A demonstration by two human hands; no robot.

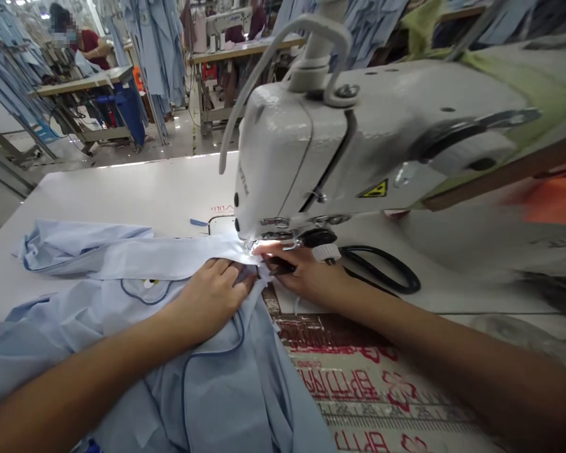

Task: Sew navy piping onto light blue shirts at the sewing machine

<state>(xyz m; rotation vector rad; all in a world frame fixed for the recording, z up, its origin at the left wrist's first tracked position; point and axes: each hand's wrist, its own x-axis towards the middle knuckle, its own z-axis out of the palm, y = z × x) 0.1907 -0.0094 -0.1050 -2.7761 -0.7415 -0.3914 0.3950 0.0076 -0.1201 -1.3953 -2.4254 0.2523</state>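
Person at a sewing machine (353, 138), both bare hands on a light blue garment (207, 390) with dark blue piping (183, 402) along its edges. The garment lies bunched across the white surface (122, 195), with its edge fed up to the presser foot (271, 242), and part of it hangs over the near side. Left hand (210, 301) sits on the cloth just in front of the foot, fingers closed down and gathering the fabric. Right hand (306, 277) is just beside the foot, fingers stretched toward it with the tips on the cloth edge; can't tell if they're actually gripping. Something small and black (282, 265) sits under those fingers, too hidden to tell what. Black-handled scissors (382, 270) lie on the surface right of that hand, near but not touching. A sheet with red print and a ruler scale (353, 377) lies by the near edge. Further back, a co-worker (82, 47) stands at another table (80, 82), with blue garments (155, 50) hanging nearby.
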